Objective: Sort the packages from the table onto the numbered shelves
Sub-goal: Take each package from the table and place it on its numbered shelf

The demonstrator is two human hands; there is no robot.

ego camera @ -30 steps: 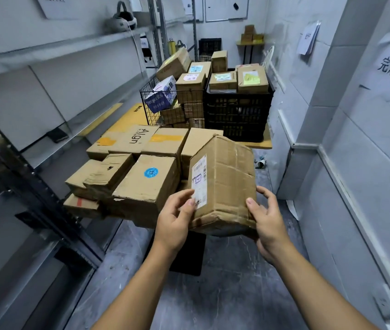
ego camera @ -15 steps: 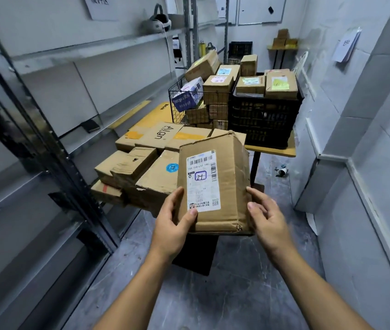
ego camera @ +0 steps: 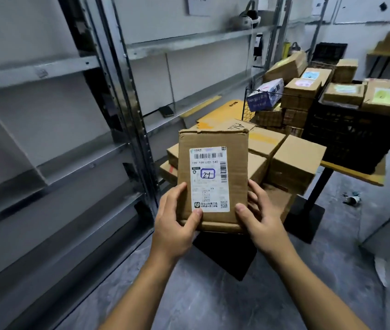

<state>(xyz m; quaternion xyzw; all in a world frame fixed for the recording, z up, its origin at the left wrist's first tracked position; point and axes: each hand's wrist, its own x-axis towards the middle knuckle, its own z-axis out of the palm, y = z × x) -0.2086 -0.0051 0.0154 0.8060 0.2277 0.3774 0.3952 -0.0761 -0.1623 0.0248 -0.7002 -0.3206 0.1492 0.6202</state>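
I hold a brown cardboard package (ego camera: 236,158) upright in front of me, its white shipping label facing me with "21" handwritten in a blue box. My left hand (ego camera: 173,217) grips its lower left edge, thumb on the label's corner. My right hand (ego camera: 259,215) grips the lower right edge, thumb on the front face. Behind it the table (ego camera: 355,173) carries several more cardboard packages (ego camera: 293,163). Grey metal shelves (ego camera: 70,148) run along the left.
A black crate (ego camera: 346,136) and a wire basket (ego camera: 260,108) at the table's far end hold more boxes. The table's black pedestal base (ego camera: 305,217) stands on the grey floor. A small dark object (ego camera: 166,111) lies on a shelf. White wall on the right.
The package has turned so that its label faces me squarely, and it has come closer. My view has swung left toward the shelves.
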